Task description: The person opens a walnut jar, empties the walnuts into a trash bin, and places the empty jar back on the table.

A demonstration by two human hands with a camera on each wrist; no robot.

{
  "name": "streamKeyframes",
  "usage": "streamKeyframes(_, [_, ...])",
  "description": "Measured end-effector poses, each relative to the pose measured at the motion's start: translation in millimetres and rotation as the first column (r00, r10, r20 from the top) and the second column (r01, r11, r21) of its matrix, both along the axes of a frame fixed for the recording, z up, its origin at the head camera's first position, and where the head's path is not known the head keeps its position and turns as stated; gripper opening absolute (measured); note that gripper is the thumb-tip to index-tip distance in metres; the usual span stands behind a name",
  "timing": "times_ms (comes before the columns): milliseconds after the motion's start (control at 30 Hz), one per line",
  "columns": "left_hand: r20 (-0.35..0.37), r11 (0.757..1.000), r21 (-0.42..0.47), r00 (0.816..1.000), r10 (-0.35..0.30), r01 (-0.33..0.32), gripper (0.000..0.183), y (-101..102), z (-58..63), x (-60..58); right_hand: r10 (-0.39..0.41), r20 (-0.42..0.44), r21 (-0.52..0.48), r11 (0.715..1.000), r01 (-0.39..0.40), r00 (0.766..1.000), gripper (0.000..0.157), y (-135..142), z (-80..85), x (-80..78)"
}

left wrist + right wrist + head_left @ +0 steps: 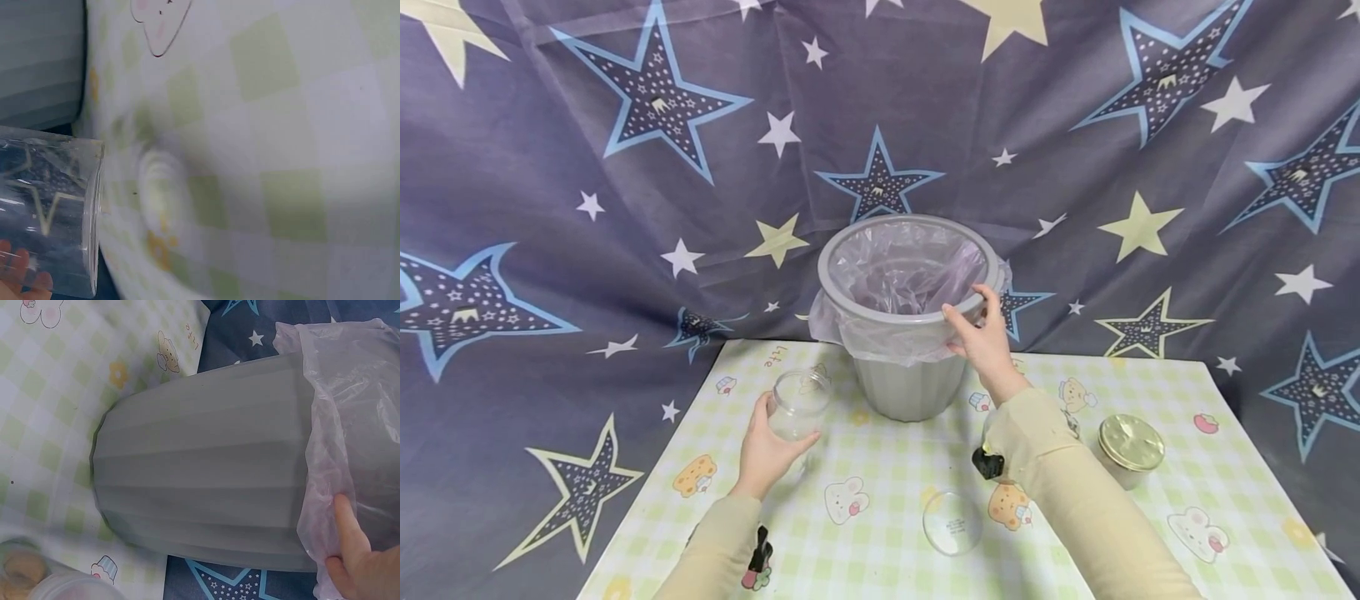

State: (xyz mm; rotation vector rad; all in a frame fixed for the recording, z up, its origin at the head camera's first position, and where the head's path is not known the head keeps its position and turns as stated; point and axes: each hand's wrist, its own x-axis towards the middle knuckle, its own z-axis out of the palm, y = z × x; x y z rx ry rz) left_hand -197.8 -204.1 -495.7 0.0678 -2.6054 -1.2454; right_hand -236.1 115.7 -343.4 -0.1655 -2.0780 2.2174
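Your left hand [767, 454] holds the clear jar [796, 421] by its side, with the thumb and the fingers set wide around the wall; in the left wrist view the fingertips can be seen through it. This jar is upright, with its mouth up, over the left part of the tabletop [820, 554], between the left edge and the bin, and I cannot tell if its base touches the surface. Your right hand [988, 342] grips the grey bin [910, 392] at the near right side of its rim, thumb and fingers bent in a narrow hold; one finger lies on the thin bag [887, 342], which lines the bin and hangs folded down outside. The bin stands upright near the middle of the far edge, before the dark curtain [925, 83] with stars. Toward the near edge, about the middle, a round clear disc [952, 523] with small print lies flat. Nearer to the right edge, beside your right sleeve [1075, 492], there stands a jar with a gold lid [1129, 454]. One more clear container [25, 565], with brown pieces inside, shows in a corner of the right wrist view, only in part. The tabletop has a pale green and white check, printed with small bears, rabbits and cakes.
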Motion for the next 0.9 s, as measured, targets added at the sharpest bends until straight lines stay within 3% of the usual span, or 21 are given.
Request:
streamKeyframes(467, [0.018, 0.969, 0.248, 1.000, -0.005, 0.000, 0.105, -5.2, -20.5, -16.7, -0.003, 0.000, 0.008, 1.000, 0.003, 1.000, 0.065, -0.2, -0.4, -1.9])
streamKeyframes(733, [0.026, 0.954, 0.301, 1.000, -0.010, 0.002, 0.106, -9.0, -32.0, -23.9, 0.003, -0.007, 0.014, 1.000, -0.003, 1.000, 0.064, -0.8, -1.4, -0.6])
streamKeyframes(900, [0.041, 0.947, 0.320, 0.999, 0.008, -0.021, 0.106, -8.9, -32.3, -21.8, -0.004, -0.013, 0.011, 1.000, 0.004, 1.000, 0.064, -0.2, -1.9, -0.2])
